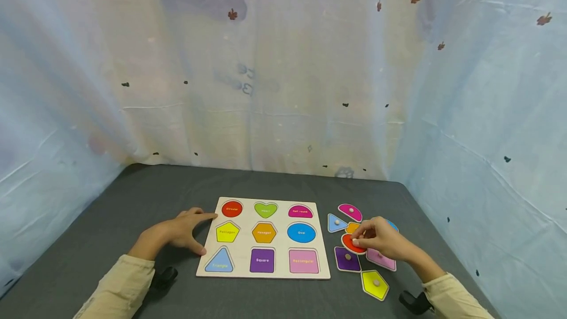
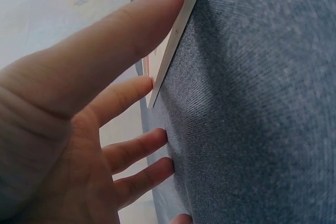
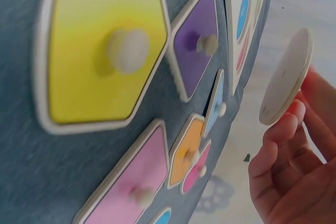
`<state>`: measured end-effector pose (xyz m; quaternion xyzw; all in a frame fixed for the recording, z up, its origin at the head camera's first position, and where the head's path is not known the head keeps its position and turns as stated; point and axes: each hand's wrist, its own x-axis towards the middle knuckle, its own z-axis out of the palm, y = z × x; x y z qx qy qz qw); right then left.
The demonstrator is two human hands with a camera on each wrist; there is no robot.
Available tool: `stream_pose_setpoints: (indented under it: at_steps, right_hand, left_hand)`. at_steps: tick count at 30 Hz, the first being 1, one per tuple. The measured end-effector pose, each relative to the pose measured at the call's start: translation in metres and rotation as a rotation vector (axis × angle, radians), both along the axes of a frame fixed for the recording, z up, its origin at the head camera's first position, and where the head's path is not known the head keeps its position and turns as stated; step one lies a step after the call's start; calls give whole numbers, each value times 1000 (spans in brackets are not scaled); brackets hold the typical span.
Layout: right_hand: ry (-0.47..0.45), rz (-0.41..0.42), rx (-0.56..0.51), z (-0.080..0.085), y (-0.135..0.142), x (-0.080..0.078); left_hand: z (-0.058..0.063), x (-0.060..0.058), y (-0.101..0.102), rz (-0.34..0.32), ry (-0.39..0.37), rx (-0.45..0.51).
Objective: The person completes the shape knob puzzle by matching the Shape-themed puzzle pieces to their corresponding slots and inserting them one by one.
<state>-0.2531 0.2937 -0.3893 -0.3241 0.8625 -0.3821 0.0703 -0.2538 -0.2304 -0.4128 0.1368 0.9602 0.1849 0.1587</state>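
A white shape puzzle board [image 1: 283,215] lies on the dark cloth, its printed shapes labelled Circular, Heart, Square and so on. My left hand [image 1: 188,230] touches the board's left edge with thumb and index finger, the other fingers spread on the cloth. Over the loose pieces, my right hand [image 1: 387,240] pinches a red circle piece [image 1: 348,245]. That piece's plain pale back [image 3: 286,80] faces the right wrist camera, tilted and raised above the cloth. Beneath it are a purple square [image 1: 342,258] and a pink rectangle [image 1: 382,261], with an orange hexagon [image 1: 351,228] partly covered.
Right of the board lie more knobbed pieces: a yellow pentagon [image 1: 369,278] nearest me, a blue triangle [image 1: 335,227], a magenta half round [image 1: 347,209] and a blue oval [image 1: 393,225] partly behind my right hand. A patterned curtain [image 1: 283,132] closes off the back and sides.
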Motion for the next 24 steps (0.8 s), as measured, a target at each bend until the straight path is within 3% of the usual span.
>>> stream_pose_setpoints:
  at_steps: [11,24]
  right_hand:
    - [-38,-2,22,-1,-26,-12]
    - [14,24,37,1,-52,-24]
  left_hand:
    - [0,0,-2,-9,1,7]
    - [-3,-1,-3,-14,17,2]
